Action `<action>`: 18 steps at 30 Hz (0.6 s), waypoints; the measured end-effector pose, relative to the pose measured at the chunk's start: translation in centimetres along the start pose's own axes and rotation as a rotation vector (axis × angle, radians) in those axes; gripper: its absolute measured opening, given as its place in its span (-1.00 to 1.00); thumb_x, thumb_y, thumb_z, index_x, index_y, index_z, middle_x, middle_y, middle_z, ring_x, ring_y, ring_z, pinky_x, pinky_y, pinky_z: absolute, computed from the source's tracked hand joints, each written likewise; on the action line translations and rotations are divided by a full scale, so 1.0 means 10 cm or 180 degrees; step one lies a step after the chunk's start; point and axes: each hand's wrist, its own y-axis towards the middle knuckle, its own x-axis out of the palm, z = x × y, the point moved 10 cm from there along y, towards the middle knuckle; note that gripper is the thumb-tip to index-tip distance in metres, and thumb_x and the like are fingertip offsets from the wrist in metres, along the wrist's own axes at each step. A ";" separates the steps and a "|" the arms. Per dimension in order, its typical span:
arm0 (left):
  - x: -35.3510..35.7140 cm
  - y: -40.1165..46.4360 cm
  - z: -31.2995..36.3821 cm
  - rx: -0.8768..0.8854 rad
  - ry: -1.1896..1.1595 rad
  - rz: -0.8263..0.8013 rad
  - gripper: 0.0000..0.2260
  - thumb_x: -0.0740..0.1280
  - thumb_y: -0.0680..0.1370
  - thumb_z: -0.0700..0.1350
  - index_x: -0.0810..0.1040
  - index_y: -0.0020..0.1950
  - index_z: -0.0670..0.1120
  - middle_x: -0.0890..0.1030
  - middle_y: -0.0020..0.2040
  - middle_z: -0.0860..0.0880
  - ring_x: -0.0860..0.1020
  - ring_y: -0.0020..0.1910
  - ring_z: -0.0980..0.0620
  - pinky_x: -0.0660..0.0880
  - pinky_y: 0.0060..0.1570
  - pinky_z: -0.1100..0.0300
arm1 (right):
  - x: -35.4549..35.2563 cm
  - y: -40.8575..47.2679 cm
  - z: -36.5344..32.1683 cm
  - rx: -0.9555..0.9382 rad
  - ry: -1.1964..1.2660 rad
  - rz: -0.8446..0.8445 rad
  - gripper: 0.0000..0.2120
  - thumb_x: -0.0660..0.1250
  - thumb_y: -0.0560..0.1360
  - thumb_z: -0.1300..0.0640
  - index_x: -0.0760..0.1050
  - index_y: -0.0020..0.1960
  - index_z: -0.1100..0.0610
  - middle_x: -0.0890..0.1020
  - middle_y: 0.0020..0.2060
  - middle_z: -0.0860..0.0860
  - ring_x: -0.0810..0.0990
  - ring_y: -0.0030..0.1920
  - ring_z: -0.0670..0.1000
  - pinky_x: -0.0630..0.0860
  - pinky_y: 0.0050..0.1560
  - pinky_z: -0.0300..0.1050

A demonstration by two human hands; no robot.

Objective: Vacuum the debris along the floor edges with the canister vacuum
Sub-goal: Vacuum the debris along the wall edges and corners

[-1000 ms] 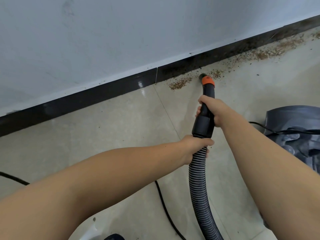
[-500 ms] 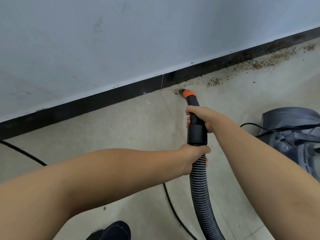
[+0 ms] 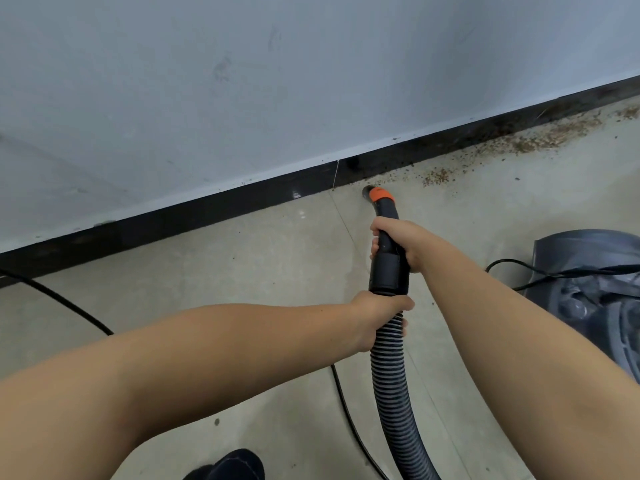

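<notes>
A black vacuum nozzle [image 3: 387, 271] with an orange collar [image 3: 380, 194] points at the foot of the black baseboard [image 3: 207, 216], its mouth on the floor. My right hand [image 3: 401, 242] grips the black handle just behind the collar. My left hand [image 3: 375, 318] grips the ribbed grey hose [image 3: 393, 382] where it joins the handle. Brown crumbly debris [image 3: 437, 176] lies to the right of the nozzle and thickens along the baseboard toward the far right [image 3: 540, 140]. The grey canister vacuum [image 3: 585, 271] sits on the floor at my right.
A black power cord [image 3: 69, 306] runs across the beige tile floor from the left and passes under my arms. Another cord [image 3: 512, 263] lies over the canister. A dark shoe [image 3: 228, 467] shows at the bottom edge. The pale wall [image 3: 242, 81] rises above the baseboard.
The nozzle swept left along the baseboard over the nearest brown patch, which is gone from the floor. Both hands kept their grip; the view shifted right and a shoe came into sight.
</notes>
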 end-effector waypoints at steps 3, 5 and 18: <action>0.02 0.14 0.08 0.0032 0.0071 -0.0030 -0.81 0.38 0.51 -0.22 0.42 0.05 -0.20 0.50 -0.33 -0.10 0.48 -0.42 0.00 0.50 -0.36 0.19 | -0.13 0.12 -0.06 -0.0048 0.0163 0.0140 -0.89 0.31 0.48 0.23 0.38 -0.09 0.20 0.50 -0.50 0.06 0.50 -0.56 -0.01 0.56 -0.30 -0.12; 0.07 0.23 0.13 0.0013 0.0086 -0.0067 -0.82 0.38 0.51 -0.22 0.42 0.04 -0.19 0.49 -0.32 -0.10 0.47 -0.42 0.01 0.48 -0.36 0.19 | -0.24 0.19 -0.11 -0.0099 0.0198 0.0238 -0.89 0.31 0.48 0.23 0.39 -0.07 0.20 0.51 -0.53 0.05 0.51 -0.55 -0.01 0.56 -0.29 -0.11; 0.40 0.62 0.52 -0.0021 0.0132 -0.0222 -0.80 0.40 0.51 -0.21 0.44 0.06 -0.20 0.49 -0.29 -0.09 0.46 -0.39 0.01 0.46 -0.36 0.19 | -0.77 0.47 -0.47 -0.0122 0.0356 0.0510 -0.89 0.30 0.49 0.22 0.36 -0.09 0.17 0.50 -0.52 0.03 0.50 -0.55 -0.03 0.54 -0.25 -0.10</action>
